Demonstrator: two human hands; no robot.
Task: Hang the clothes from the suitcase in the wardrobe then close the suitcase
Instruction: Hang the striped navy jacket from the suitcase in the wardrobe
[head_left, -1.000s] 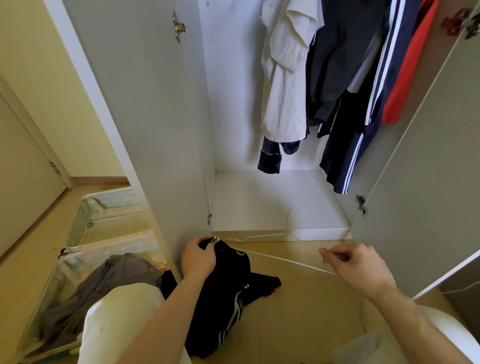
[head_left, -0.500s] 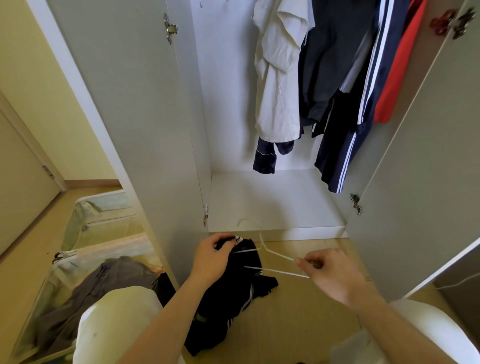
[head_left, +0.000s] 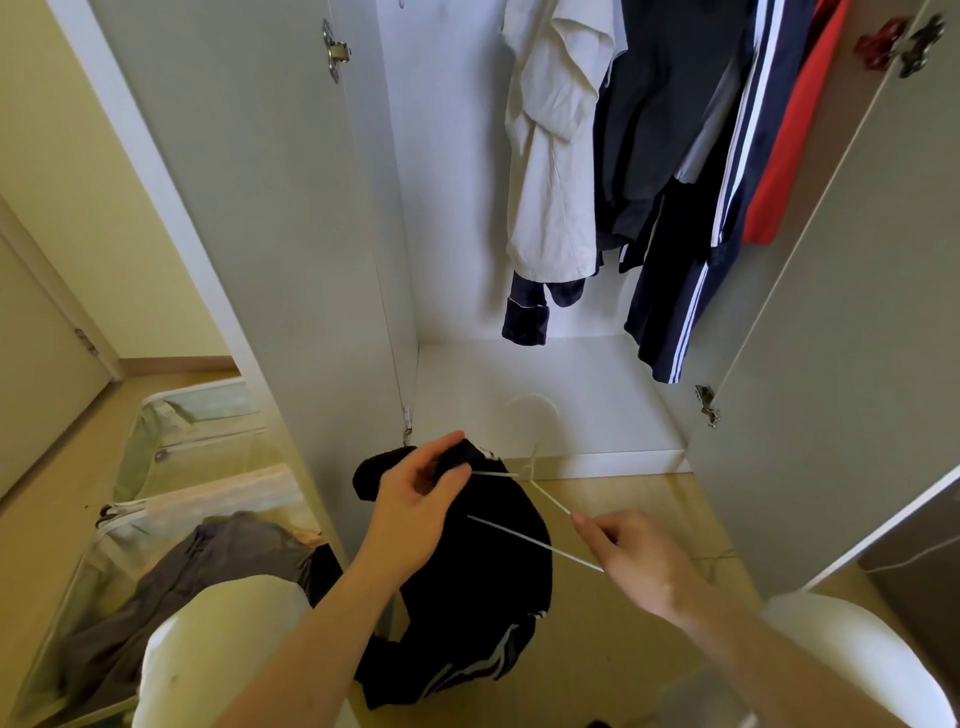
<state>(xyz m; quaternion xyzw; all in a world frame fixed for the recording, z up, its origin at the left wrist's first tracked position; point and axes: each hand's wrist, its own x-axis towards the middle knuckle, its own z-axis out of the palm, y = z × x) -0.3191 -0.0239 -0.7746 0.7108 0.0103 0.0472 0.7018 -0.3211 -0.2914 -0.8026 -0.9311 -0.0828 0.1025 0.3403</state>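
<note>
My left grip (head_left: 415, 499) pinches the black striped cotton garment (head_left: 467, 571), my right grip (head_left: 631, 553) pinches the thin white wire hanger (head_left: 524, 478). The hanger has tilted up and slid into the garment: nearly ready for the white wardrobe (head_left: 545, 395).

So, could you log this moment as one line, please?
left hand grips black garment | right hand pinches white hanger | suitcase open

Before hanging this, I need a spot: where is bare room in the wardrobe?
Bare: the wardrobe floor and the left stretch beside the white shirt. Crowded: the right side, from the striped navy garment to the red garment.
</note>
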